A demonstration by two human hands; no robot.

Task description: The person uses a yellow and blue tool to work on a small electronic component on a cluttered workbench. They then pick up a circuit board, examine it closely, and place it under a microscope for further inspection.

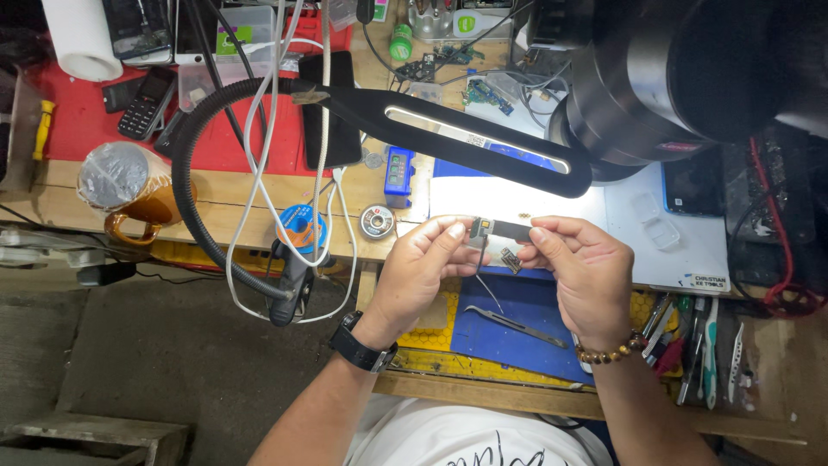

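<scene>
My left hand and my right hand are raised together over a blue mat. Between their fingertips they pinch a small grey flat electronic part, one hand at each end. A thin dark flex strip and a little component hang from it. The left wrist wears a black watch, the right a brown bead bracelet. Metal tweezers lie on the mat below the hands.
A black gooseneck lamp arches over the bench, and a large black microscope head looms at upper right. White cables, a solder spool, a covered brown mug, phones on a red mat and several hand tools lie around.
</scene>
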